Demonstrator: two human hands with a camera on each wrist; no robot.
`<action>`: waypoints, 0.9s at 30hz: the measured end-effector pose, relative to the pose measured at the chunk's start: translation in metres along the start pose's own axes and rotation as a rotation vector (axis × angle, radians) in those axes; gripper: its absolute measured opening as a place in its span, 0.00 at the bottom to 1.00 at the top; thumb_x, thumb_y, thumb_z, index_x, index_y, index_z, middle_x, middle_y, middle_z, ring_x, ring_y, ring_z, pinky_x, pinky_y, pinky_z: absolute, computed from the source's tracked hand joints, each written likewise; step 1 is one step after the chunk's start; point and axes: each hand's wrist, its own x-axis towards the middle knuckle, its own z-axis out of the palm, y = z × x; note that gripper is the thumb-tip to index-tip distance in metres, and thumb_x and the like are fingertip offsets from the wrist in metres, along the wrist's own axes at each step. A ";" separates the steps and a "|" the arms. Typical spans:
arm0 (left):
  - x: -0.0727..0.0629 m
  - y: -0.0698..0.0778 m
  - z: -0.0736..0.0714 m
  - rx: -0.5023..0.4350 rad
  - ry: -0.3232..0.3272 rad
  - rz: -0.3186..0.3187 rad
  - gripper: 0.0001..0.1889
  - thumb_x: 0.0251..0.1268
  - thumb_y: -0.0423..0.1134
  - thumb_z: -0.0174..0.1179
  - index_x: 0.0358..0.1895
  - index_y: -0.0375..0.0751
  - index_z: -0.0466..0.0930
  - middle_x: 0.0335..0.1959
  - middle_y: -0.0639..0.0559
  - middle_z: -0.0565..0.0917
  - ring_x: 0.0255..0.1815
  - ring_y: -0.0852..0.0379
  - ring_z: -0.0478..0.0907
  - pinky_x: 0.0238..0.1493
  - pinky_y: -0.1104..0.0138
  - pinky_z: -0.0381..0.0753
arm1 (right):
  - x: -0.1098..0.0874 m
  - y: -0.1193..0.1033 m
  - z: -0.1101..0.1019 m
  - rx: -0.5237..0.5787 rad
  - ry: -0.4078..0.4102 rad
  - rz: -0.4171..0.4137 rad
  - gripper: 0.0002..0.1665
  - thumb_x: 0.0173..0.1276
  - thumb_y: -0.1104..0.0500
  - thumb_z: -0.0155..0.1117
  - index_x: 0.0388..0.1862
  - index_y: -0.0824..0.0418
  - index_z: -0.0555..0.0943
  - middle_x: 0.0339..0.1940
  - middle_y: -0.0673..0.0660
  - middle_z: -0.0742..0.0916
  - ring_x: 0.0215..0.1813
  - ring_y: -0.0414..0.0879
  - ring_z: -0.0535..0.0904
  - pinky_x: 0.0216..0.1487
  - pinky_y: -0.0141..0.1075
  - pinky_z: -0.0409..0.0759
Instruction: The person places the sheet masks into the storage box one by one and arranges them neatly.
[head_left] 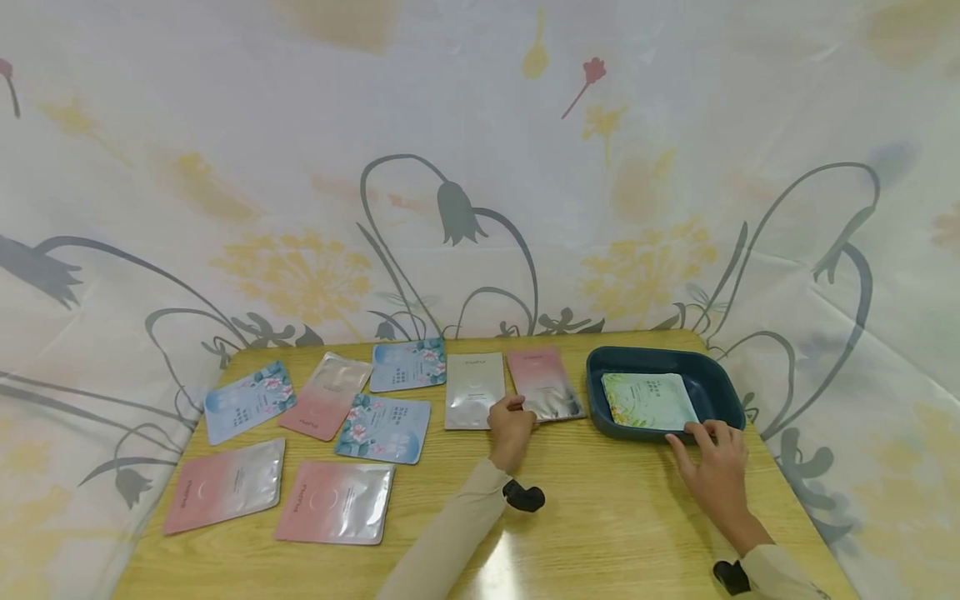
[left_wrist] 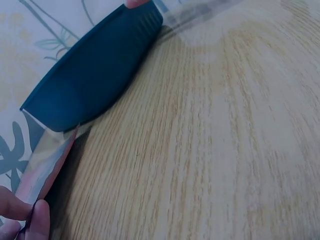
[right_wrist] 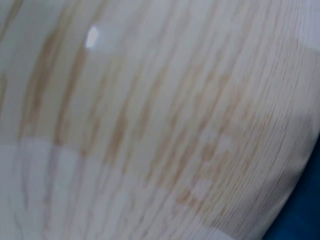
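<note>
My left hand pinches the near edge of a pink-and-silver sheet mask packet between thumb and finger. In the left wrist view that packet tilts up off the wood, its edge between the fingertips. A cream-and-silver packet lies just left of it, partly behind my hand. On the right, my right hand holds the near rim of a dark blue tray, fingers over the rim and thumb against the outer wall. A green-and-white packet lies inside the tray.
Left on the wooden table are blue floral packets and pink-and-silver packets, several in all, lying flat. A flower-print cloth hangs behind and beside the table. The right wrist view shows blurred wood grain with the tray's edge in a corner.
</note>
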 end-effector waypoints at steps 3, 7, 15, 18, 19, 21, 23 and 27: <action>-0.002 0.000 -0.001 0.069 0.012 0.035 0.22 0.44 0.18 0.56 0.48 0.26 0.80 0.42 0.37 0.80 0.31 0.53 0.80 0.28 0.67 0.81 | 0.000 0.000 0.000 -0.001 0.001 -0.001 0.37 0.67 0.32 0.49 0.32 0.67 0.78 0.33 0.67 0.73 0.35 0.65 0.64 0.33 0.57 0.62; -0.005 0.001 -0.003 0.147 0.034 0.102 0.22 0.44 0.20 0.58 0.48 0.31 0.82 0.41 0.40 0.83 0.38 0.52 0.80 0.29 0.68 0.76 | 0.001 -0.001 0.000 -0.002 0.004 -0.006 0.37 0.67 0.32 0.49 0.32 0.66 0.78 0.33 0.67 0.73 0.35 0.65 0.64 0.33 0.57 0.62; -0.007 0.003 -0.008 0.012 -0.044 0.105 0.23 0.47 0.15 0.54 0.50 0.27 0.80 0.38 0.35 0.83 0.26 0.45 0.82 0.27 0.61 0.84 | 0.001 -0.002 -0.001 -0.001 -0.002 -0.004 0.37 0.68 0.32 0.48 0.32 0.67 0.78 0.32 0.66 0.73 0.35 0.65 0.64 0.33 0.57 0.62; -0.006 0.003 -0.012 -0.057 -0.090 0.088 0.23 0.48 0.13 0.51 0.51 0.25 0.79 0.41 0.32 0.82 0.24 0.38 0.82 0.30 0.56 0.84 | 0.000 -0.001 0.000 -0.002 0.012 -0.012 0.36 0.68 0.33 0.48 0.31 0.67 0.78 0.32 0.66 0.73 0.34 0.65 0.64 0.33 0.57 0.62; -0.006 0.004 -0.014 -0.072 -0.105 0.080 0.23 0.49 0.13 0.51 0.52 0.25 0.78 0.43 0.32 0.81 0.24 0.37 0.81 0.31 0.56 0.84 | 0.000 -0.001 0.001 -0.002 0.023 -0.017 0.36 0.68 0.33 0.49 0.31 0.67 0.78 0.32 0.66 0.73 0.34 0.65 0.64 0.33 0.57 0.62; -0.007 0.008 -0.017 -0.084 -0.138 0.070 0.24 0.50 0.14 0.51 0.53 0.26 0.78 0.48 0.33 0.79 0.25 0.35 0.80 0.33 0.54 0.84 | 0.001 -0.001 0.002 0.001 0.049 -0.028 0.36 0.68 0.33 0.50 0.31 0.67 0.78 0.31 0.66 0.73 0.33 0.65 0.64 0.32 0.56 0.61; -0.007 0.011 -0.022 -0.095 -0.175 0.064 0.23 0.51 0.14 0.51 0.54 0.27 0.78 0.50 0.33 0.77 0.27 0.33 0.79 0.35 0.51 0.83 | 0.001 -0.001 0.003 0.008 0.072 -0.035 0.36 0.68 0.33 0.50 0.30 0.67 0.77 0.31 0.66 0.73 0.33 0.64 0.64 0.32 0.56 0.61; -0.005 0.019 -0.031 -0.144 -0.261 0.069 0.23 0.54 0.16 0.51 0.56 0.27 0.76 0.54 0.34 0.74 0.33 0.30 0.78 0.41 0.46 0.80 | 0.003 -0.002 0.003 0.014 0.097 -0.042 0.36 0.67 0.33 0.51 0.29 0.67 0.77 0.30 0.66 0.73 0.33 0.64 0.65 0.31 0.57 0.61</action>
